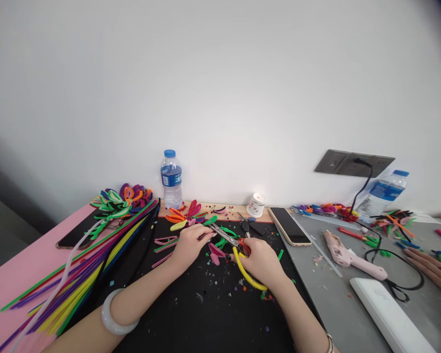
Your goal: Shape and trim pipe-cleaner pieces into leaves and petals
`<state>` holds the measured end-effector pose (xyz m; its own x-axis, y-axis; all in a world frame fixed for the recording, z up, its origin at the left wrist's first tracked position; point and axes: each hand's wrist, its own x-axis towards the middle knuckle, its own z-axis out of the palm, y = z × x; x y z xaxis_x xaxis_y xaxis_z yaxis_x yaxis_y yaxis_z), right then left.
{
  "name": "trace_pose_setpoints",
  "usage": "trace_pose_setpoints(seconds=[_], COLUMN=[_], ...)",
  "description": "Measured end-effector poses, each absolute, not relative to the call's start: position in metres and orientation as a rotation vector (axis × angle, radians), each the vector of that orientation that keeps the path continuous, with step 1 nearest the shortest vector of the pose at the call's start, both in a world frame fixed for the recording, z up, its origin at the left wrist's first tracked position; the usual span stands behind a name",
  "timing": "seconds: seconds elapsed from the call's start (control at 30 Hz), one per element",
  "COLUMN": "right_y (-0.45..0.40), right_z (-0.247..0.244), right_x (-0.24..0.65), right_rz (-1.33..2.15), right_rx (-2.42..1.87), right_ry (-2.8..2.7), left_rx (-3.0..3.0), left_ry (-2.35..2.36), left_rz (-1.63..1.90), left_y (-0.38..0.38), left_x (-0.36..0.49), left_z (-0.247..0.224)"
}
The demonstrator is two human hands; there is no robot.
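My right hand (259,260) is closed round the red handles of a pair of scissors (226,235), whose blades point up and left toward my left hand (193,242). A yellow pipe cleaner (248,277) curves below the right hand and runs up to the handles. The fingers of my left hand are pinched together near the blade tips, beside a green looped piece (210,220); what they grip is too small to make out. Just below the blades lies a pink looped piece (216,255) on the black mat (206,323).
Pipe cleaners (95,264) spread across the left side. A water bottle (172,181) and a paper cup (256,205) stand by the wall. To the right are a phone (289,226), a glue gun (353,259), a white box (389,314) and another person's hand (431,269).
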<state>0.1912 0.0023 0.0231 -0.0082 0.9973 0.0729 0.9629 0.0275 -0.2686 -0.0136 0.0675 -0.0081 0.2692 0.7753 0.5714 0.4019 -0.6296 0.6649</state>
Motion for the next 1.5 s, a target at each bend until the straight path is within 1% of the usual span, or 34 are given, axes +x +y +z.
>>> trace_pose_setpoints(seconds=[0.23, 0.57, 0.87, 1.07, 1.2, 1.33, 1.5], right_y=[0.003, 0.003, 0.004, 0.011, 0.017, 0.020, 0.011], right_z=[0.021, 0.024, 0.024, 0.020, 0.012, 0.006, 0.021], right_x=[0.192, 0.191, 0.194, 0.208, 0.217, 0.221, 0.210], right_rz=[0.139, 0.164, 0.134, 0.135, 0.136, 0.183, 0.247], right_rx=[-2.029, -2.051, -1.976, -2.129, -2.156, -2.030, -1.614], right_ry=[-2.080, -2.086, -2.023, -1.818, -1.801, -1.809, -1.776], left_rx=[2.175, 2.173, 2.149, 1.994, 1.886, 1.653, 1.492], left_ry=[1.070, 1.067, 1.102, 1.108, 1.050, 0.966, 0.870], left_rz=[1.306, 1.279, 1.293, 1.278, 1.278, 1.122, 0.993], left_y=[0.068, 0.067, 0.068, 0.069, 0.068, 0.065, 0.059], left_x=[-0.014, -0.015, -0.014, -0.013, -0.011, -0.006, 0.000], left_z=[-0.011, -0.011, -0.010, -0.006, -0.004, -0.004, -0.006])
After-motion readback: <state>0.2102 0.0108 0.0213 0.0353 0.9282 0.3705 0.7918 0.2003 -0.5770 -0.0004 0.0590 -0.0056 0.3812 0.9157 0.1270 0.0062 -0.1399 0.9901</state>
